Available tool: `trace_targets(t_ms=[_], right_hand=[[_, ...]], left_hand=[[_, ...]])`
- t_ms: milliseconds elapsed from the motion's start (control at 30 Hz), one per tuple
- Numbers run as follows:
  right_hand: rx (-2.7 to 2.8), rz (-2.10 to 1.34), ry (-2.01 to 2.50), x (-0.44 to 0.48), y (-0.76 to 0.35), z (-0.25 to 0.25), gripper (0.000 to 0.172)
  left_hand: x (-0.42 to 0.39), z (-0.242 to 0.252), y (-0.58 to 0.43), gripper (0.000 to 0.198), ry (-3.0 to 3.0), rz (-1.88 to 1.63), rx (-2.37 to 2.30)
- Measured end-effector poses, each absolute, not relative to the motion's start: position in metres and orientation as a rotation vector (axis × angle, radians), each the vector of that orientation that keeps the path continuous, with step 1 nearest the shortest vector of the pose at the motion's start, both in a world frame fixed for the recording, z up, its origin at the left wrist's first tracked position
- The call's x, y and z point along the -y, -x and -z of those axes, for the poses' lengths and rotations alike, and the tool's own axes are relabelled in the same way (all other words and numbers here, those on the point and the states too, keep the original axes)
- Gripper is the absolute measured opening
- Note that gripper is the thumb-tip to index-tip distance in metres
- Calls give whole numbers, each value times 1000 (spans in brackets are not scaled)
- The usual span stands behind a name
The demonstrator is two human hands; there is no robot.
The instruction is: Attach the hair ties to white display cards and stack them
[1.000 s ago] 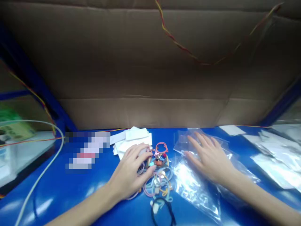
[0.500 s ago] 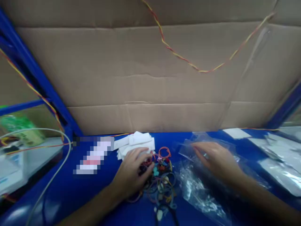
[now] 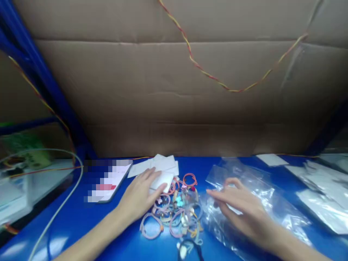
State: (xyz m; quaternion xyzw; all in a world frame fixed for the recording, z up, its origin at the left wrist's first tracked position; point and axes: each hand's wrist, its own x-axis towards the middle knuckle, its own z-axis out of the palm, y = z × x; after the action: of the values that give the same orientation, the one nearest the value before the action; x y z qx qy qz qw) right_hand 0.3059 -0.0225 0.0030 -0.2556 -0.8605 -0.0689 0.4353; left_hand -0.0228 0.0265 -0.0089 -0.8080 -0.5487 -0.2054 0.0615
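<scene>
My left hand (image 3: 140, 195) lies on the blue table with its fingers stretched over a white card (image 3: 162, 179) at the front of a small stack of white cards (image 3: 160, 165). To its right is a pile of coloured hair ties (image 3: 176, 212) with small charms. My right hand (image 3: 239, 206) rests on a heap of clear plastic bags (image 3: 261, 203), fingers bent and pinching the edge of a bag.
A brown cardboard wall (image 3: 174, 90) closes the back, with a red-yellow twisted wire (image 3: 217, 78) hanging across it. More clear bags (image 3: 323, 185) lie at the right. A white cable (image 3: 62, 203) curves at the left beside a blue frame post (image 3: 40, 79).
My left hand has left the hair ties and moved back-left onto the white card. My right hand has slid toward me and curled on the bags. The view has tilted up.
</scene>
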Motion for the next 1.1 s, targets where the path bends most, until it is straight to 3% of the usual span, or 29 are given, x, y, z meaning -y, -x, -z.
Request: trace_targets(t_ms=[333,533,867,1000,1100], right_hand=[[2213,212,636,19,-311,-3,48],[2233,212,654,19,-312,-4,52],[2222,217,632,19,-310,-7,48],[2116,33,671,22,-306,-9,42],[2014,-207,815,27,-300,-16,29]], left_hand=[[-26,-6,22,56,2536,622,1595],[-28,-1,23,38,2579,727,1495],[-41,1,33,30,2612,735,1454],[-46,2,38,31,2618,715,1383],[-50,6,40,36,2595,723,1329]])
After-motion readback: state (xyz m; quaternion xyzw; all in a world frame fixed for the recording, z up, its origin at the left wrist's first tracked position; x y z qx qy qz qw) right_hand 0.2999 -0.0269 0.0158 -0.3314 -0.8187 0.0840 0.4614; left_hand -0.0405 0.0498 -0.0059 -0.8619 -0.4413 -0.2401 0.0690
